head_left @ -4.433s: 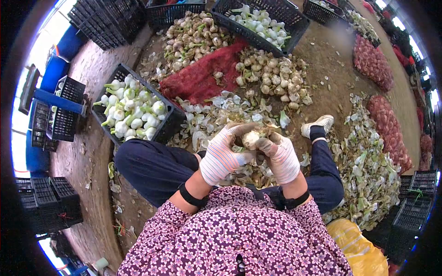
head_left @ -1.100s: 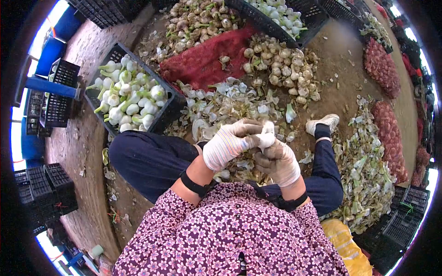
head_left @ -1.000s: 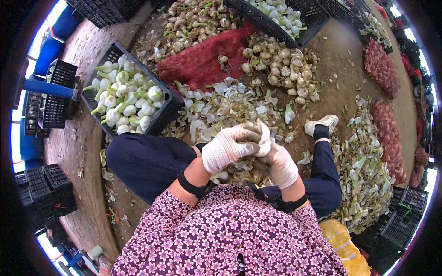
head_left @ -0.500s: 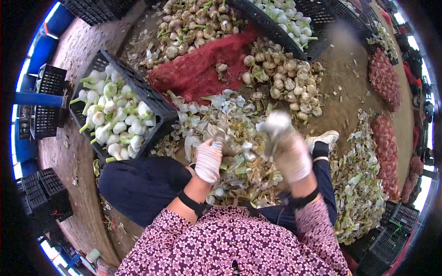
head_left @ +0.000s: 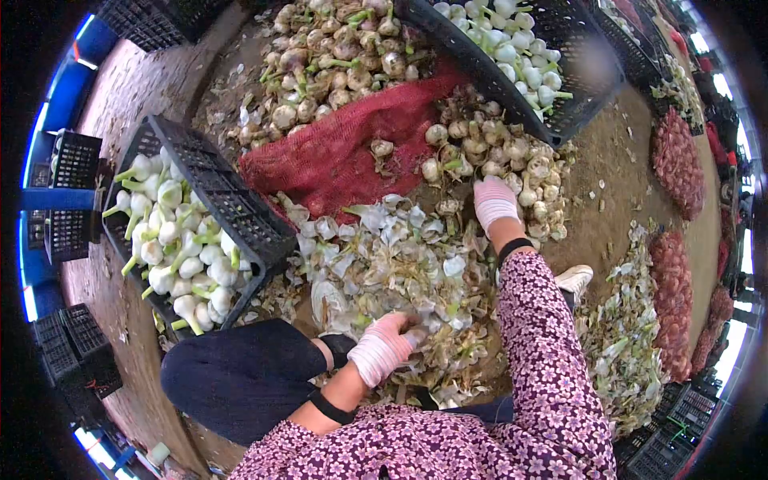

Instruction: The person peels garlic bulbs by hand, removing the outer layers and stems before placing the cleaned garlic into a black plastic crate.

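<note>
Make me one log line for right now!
right grip: at garlic heap, hold unclear | left grip: over peels, hold unclear | left crate: white bulbs inside

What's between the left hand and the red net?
A spread of garlic skins lies between the left hand and the red net, seen in the head view.

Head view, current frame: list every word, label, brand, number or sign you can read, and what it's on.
None: no readable text anywhere.
The nearest crate, red netting, left glove and right glove show none.
The mesh sacks at right are too small and blurred to check.
</note>
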A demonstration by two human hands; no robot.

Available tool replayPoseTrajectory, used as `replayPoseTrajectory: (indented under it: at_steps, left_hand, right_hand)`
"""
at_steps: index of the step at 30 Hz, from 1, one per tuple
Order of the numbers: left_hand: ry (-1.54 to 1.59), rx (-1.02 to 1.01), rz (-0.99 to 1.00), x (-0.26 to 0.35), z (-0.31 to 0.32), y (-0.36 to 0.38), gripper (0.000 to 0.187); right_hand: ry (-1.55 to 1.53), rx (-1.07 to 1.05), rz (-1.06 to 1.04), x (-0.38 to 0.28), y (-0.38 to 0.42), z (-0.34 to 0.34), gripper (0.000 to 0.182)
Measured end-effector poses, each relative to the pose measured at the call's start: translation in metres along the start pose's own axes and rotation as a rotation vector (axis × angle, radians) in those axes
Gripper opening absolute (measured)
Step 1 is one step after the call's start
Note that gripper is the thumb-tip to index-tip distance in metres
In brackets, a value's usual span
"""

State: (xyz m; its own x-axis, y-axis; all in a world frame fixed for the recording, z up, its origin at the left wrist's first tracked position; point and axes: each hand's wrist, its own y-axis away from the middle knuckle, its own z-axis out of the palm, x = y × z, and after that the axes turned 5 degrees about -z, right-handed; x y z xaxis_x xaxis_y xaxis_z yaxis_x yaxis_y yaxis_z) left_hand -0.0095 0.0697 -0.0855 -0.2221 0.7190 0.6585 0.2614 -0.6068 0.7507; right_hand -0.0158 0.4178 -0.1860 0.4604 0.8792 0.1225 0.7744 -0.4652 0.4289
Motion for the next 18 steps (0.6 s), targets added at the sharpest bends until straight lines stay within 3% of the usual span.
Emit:
replayPoseTrajectory:
  at_steps: [1, 3, 5, 7, 9, 10, 11, 12, 15, 17, 18]
  left_hand:
    - [0.022, 0.065, 0.004, 0.001, 0.000, 0.001, 0.037]
    - [0.113, 0.128, 0.045, -0.006, 0.000, -0.004, 0.034]
    - [0.030, 0.349, 0.258, -0.034, 0.012, -0.023, 0.052]
    - [-0.048, 0.423, 0.311, 0.005, 0.004, -0.003, 0.071]
    - [0.393, 0.176, 0.273, 0.025, 0.002, 0.016, 0.080]
    - [0.467, 0.138, 0.390, 0.020, 0.009, 0.011, 0.075]
    - [0.349, 0.138, 0.430, 0.021, 0.007, 0.022, 0.071]
    - [0.403, 0.066, 0.406, 0.025, 0.007, 0.032, 0.070]
    - [0.446, -0.001, 0.430, 0.034, 0.011, 0.060, 0.068]
    - [0.437, 0.006, 0.487, 0.038, 0.011, 0.071, 0.068]
    - [0.212, 0.090, 0.620, 0.039, 0.011, 0.074, 0.068]
  right_hand:
    - [0.000, -0.002, 0.000, 0.004, 0.002, 0.000, 0.030]
    - [-0.205, 0.195, 0.070, 0.002, 0.024, -0.010, 0.026]
    - [-0.600, 0.226, 0.196, -0.007, 0.067, -0.021, 0.029]
    - [-1.037, 0.353, -0.011, -0.025, 0.121, -0.018, 0.023]
    - [-1.029, 0.355, -0.234, -0.057, 0.183, -0.042, 0.026]
    - [-1.386, 0.150, -0.043, -0.075, 0.211, -0.066, 0.027]
    - [-1.722, -0.066, 0.161, -0.093, 0.234, -0.082, 0.028]
    - [-1.912, 0.086, 0.224, -0.108, 0.247, -0.066, 0.034]
    - [-2.094, 0.186, 0.207, -0.115, 0.284, -0.086, 0.042]
    - [-1.946, 0.213, 0.083, -0.116, 0.297, -0.087, 0.048]
    - [-1.928, 0.260, 0.066, -0.122, 0.304, -0.090, 0.048]
